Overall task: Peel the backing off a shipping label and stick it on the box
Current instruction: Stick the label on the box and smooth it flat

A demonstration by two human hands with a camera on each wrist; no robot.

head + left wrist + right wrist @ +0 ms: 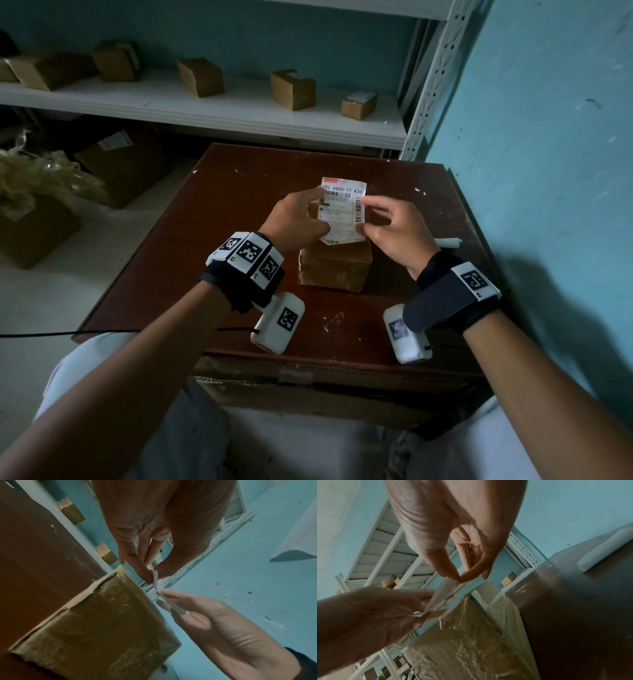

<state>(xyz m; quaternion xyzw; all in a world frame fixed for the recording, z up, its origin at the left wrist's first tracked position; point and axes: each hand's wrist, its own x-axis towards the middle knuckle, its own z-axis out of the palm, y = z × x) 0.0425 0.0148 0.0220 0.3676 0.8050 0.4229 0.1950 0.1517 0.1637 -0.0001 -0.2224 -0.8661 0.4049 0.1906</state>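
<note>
The shipping label (pixel 342 210) is held up, printed face toward the person, above the cardboard box (pixel 334 269) that sits mid-table, nearer the right edge of the brown table (pixel 205 212). The left hand (pixel 296 219) pinches the label's left edge between thumb and fingers; the right hand (pixel 390 228) pinches its right edge between thumb and forefinger. The left wrist view shows the label edge-on, bent between the two hands and clear of the box top. The right wrist view shows glossy tape over the box and a white paper roll (pixel 604 550) near the table's right edge.
</note>
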